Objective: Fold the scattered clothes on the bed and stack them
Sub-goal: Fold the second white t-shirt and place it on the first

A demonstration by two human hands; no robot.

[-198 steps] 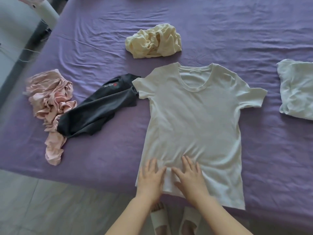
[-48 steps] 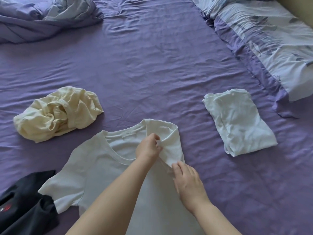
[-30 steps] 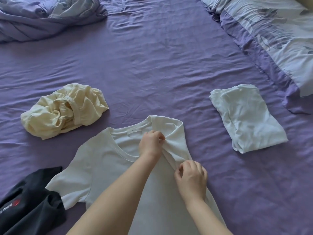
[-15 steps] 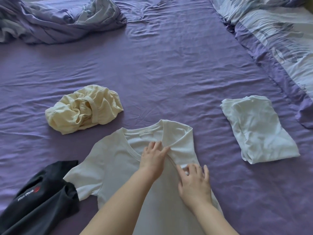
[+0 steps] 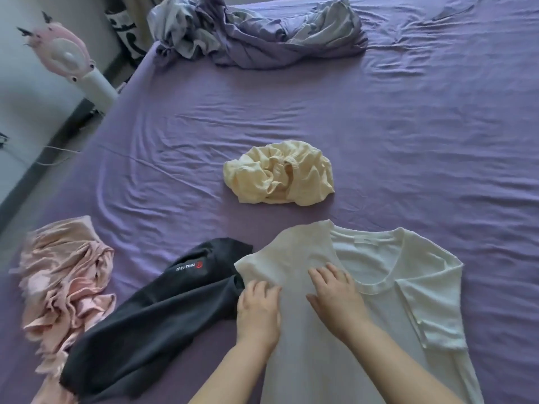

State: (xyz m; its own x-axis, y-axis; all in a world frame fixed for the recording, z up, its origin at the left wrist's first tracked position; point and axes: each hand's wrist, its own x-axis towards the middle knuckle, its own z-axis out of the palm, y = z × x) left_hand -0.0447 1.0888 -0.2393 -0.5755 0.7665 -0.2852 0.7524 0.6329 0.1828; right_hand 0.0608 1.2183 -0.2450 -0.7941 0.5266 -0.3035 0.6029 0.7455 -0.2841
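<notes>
A: so what's the bed situation?

B: wrinkly purple sheet, bunched duvet at the far edge, pink fan on the floor off to the left.

A: and the white t-shirt?

B: flat at the near edge, right sleeve folded in. Left hand and right hand lie open, palms down on it, gripping nothing. Black garment, pink one and cream one are crumpled nearby.

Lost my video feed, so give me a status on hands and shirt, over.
Left hand and right hand open, flat on white T-shirt. Right sleeve folded in, left sleeve not. Dark garment touches that left sleeve, in the way.
</notes>
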